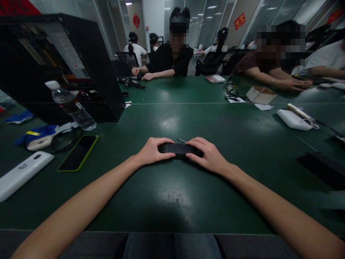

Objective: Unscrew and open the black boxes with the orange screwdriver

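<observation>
A flat, dark, oblong case lies at the middle of the green table, and I cannot make out its exact kind. My left hand grips its left end, thumb along the near edge and fingers along the far edge. At the right end my right hand holds it in the same way. The palms and fingers cover both ends of the case. Just beyond its far edge a thin metal rod sticks out, partly hidden near the right fingertips.
To the left are a phone with a green edge, a white oblong device, a plastic bottle and a black shelf box. A small open carton and a white pouch lie right. Co-workers sit across the table.
</observation>
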`<state>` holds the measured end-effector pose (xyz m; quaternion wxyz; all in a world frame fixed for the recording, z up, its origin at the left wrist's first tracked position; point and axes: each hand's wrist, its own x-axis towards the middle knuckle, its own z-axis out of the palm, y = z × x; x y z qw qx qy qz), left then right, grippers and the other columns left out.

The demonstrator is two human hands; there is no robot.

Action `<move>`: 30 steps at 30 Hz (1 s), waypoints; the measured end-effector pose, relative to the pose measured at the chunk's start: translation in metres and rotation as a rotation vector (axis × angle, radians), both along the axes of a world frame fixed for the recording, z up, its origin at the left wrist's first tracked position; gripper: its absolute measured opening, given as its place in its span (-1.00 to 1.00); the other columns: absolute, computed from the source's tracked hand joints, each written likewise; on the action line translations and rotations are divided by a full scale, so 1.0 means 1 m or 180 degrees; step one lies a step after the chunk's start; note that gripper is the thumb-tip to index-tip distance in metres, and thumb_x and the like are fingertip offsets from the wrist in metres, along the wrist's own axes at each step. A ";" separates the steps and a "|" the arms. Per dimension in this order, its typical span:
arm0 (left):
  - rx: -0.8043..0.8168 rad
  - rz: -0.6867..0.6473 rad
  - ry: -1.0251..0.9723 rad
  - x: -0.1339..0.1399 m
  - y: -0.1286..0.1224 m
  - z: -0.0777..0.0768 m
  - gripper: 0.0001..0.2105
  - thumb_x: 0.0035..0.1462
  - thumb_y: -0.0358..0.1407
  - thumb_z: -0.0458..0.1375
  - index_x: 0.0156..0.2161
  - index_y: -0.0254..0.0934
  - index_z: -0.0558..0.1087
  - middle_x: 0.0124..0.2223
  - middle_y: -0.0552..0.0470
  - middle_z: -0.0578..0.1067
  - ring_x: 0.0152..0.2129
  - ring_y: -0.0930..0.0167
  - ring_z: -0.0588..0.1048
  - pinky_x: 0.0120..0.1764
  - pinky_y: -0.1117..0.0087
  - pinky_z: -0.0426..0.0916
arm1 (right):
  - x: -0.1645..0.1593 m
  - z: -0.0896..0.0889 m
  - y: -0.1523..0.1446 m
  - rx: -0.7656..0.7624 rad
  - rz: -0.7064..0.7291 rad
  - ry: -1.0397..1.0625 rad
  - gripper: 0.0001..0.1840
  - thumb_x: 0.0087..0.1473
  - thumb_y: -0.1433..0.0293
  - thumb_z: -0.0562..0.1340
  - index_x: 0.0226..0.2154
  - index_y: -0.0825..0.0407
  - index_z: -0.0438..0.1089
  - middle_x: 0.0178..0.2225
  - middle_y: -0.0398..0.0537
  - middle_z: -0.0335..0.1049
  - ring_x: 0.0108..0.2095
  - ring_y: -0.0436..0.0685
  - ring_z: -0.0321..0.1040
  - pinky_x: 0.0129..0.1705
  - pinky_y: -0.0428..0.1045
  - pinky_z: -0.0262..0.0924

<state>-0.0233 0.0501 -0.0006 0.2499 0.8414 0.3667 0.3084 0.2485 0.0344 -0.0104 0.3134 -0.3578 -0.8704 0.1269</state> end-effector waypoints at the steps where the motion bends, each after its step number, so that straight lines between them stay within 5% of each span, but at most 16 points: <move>1: 0.0001 -0.0001 0.0000 0.000 0.000 0.000 -0.59 0.05 -0.10 0.36 -0.04 -0.29 0.56 -0.14 -0.04 0.63 -0.26 0.33 0.58 -0.19 0.36 0.39 | 0.000 0.000 0.000 -0.0001 -0.0003 -0.0001 -0.61 0.23 0.16 0.23 0.00 0.04 0.41 -0.05 0.11 0.45 -0.06 0.22 0.39 -0.02 0.17 0.36; 30: -0.0025 -0.0038 -0.0221 0.000 -0.002 0.003 -0.65 0.11 -0.20 0.31 -0.01 -0.30 0.55 -0.08 -0.07 0.63 -0.19 0.30 0.59 -0.10 0.33 0.45 | 0.004 -0.002 0.006 -0.0005 0.0018 -0.0031 -0.64 0.26 0.16 0.21 0.00 0.02 0.43 -0.08 0.09 0.48 -0.07 0.22 0.40 -0.01 0.17 0.34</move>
